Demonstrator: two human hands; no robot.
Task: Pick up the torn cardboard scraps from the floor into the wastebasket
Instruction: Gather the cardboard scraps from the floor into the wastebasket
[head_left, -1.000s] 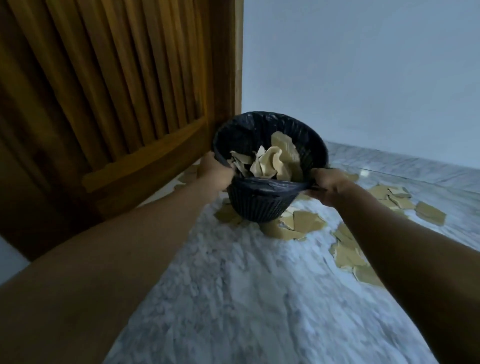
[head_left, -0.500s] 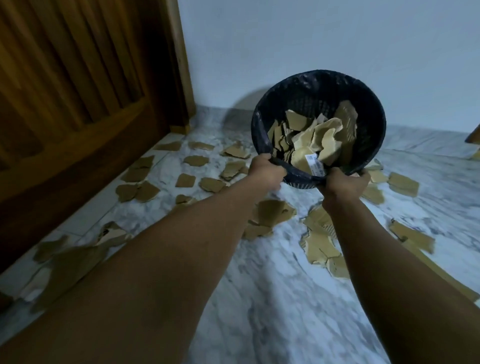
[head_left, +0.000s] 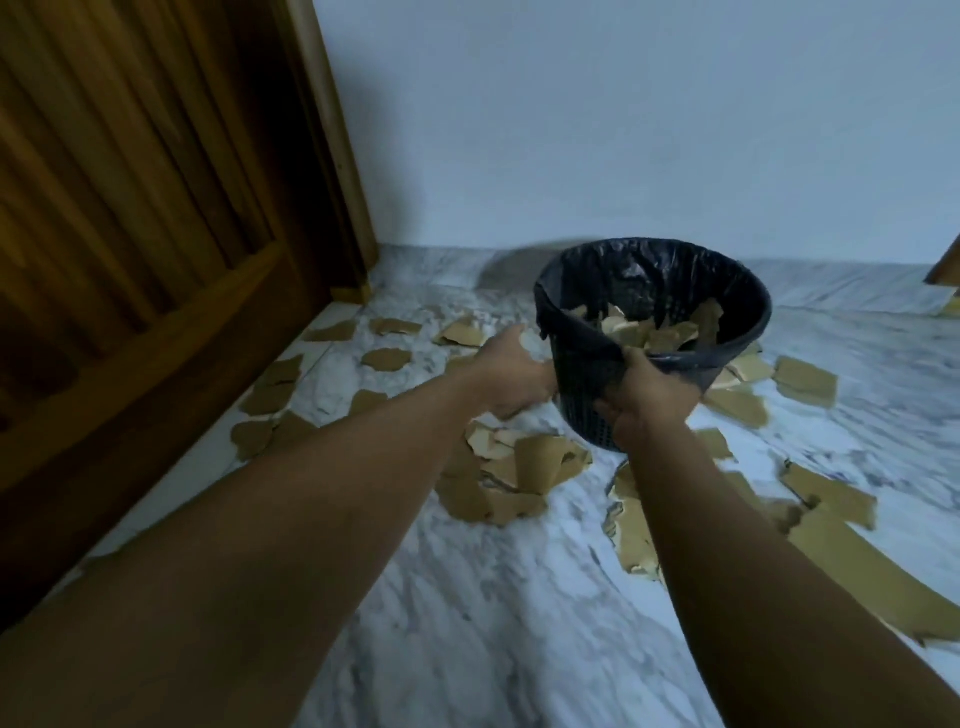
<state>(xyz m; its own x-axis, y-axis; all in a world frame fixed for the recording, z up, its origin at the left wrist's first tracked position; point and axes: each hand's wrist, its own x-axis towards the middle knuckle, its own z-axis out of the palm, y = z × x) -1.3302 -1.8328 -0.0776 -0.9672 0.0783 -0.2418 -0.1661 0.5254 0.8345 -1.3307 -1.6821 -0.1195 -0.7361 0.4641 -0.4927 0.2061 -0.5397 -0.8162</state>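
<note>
A black mesh wastebasket (head_left: 582, 410) with a dark plastic liner stands almost upright low over the marble floor, with several cardboard scraps (head_left: 631, 330) inside. My right hand (head_left: 647, 397) grips its near rim and liner. My left hand (head_left: 506, 376) is off the rim, fingers apart, beside the basket's left wall; whether it touches the wall is unclear. Torn brown cardboard scraps lie all around: a crumpled pile (head_left: 524, 470) just in front of the basket, flat pieces (head_left: 385, 358) to the left, and larger pieces (head_left: 805, 382) to the right.
A wooden door (head_left: 130, 260) and its frame (head_left: 332, 156) fill the left side. A pale wall (head_left: 623, 130) runs behind the basket. Bare marble floor (head_left: 467, 623) lies between my forearms. A wooden corner (head_left: 946, 270) shows at the right edge.
The basket has come down from its raised, tilted position to nearly upright by the floor. My left hand has let go of the rim; my right hand still holds it.
</note>
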